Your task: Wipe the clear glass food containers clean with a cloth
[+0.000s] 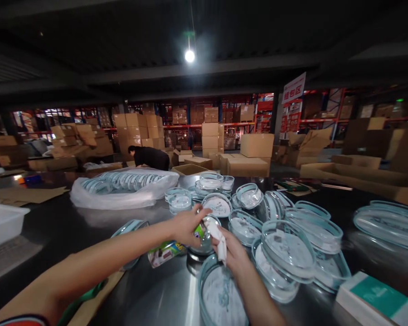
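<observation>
White plastic forms an open bin [7, 232] at the far left, well apart from the grip. Nearer, beyond the left forearm, a translucent plastic bag [117, 201] lies around a row of upright teal-rimmed dishes, with a dark-clothed person [153, 158] bending among cartons behind it. Just below that forearm, partly hidden, is a single clear dish [136, 225].

At the grip, the left hand [186, 225] is closed around a green printed can [166, 254], perhaps a spray can, tilted so its base points back left under the wrist; its nozzle cannot be made out. Directly beneath both hands sits a clear round dish [203, 246]; whether fingers touch it cannot be told. The right hand [234, 253] pinches a crumpled white cloth [220, 241], or possibly tissue, close to the can's top. Toward the wearer from the cloth lies a teal-rimmed oval dish [221, 294] with a pale printed insert.

Right of the grip, lidded oval dishes [287, 246] crowd together in stacks, then come a white-and-teal box [377, 294] and more oval dishes [391, 225].

The work appears partway: the bag holds one batch, many dishes remain loose, and one is under the hands. Which loose ones are finished cannot be told.
</observation>
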Action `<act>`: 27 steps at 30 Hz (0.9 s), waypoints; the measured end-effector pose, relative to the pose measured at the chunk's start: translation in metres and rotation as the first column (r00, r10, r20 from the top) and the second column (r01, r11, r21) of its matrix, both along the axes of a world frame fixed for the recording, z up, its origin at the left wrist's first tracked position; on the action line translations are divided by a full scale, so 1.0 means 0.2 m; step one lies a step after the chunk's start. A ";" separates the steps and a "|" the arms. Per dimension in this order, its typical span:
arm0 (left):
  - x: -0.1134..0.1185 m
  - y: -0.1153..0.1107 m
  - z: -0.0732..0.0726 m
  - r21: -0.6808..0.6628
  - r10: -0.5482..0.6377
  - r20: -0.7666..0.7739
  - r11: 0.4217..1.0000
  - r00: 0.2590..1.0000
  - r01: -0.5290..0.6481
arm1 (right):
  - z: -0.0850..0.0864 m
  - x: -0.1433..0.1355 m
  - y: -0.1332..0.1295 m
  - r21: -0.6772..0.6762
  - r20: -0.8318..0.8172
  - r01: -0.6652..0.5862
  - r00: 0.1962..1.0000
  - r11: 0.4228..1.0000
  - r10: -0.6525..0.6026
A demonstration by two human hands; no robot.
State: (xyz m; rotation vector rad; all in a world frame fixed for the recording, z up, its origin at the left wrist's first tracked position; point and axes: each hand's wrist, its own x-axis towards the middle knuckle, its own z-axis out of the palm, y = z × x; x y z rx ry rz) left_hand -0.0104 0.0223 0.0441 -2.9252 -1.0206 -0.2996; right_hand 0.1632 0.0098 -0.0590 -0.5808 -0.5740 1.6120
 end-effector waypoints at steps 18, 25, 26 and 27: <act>-0.38 0.56 -0.25 -0.290 0.675 0.636 0.657 0.374 -0.696 | 0.15 0.20 -0.44 -0.097 0.154 0.301 0.946 0.948 -0.285; -0.38 0.53 -0.14 -0.383 0.779 0.565 0.539 0.271 -0.750 | 0.10 0.29 -0.70 -0.146 0.318 0.572 0.799 0.807 -0.510; -0.36 0.48 -0.12 -0.350 0.757 0.578 0.566 0.303 -0.746 | 0.08 0.30 -0.72 -0.140 0.369 0.619 0.757 0.773 -0.539; -0.34 0.41 -0.11 -0.310 0.727 0.591 0.606 0.351 -0.732 | 0.06 0.30 -0.74 -0.124 0.423 0.661 0.709 0.740 -0.564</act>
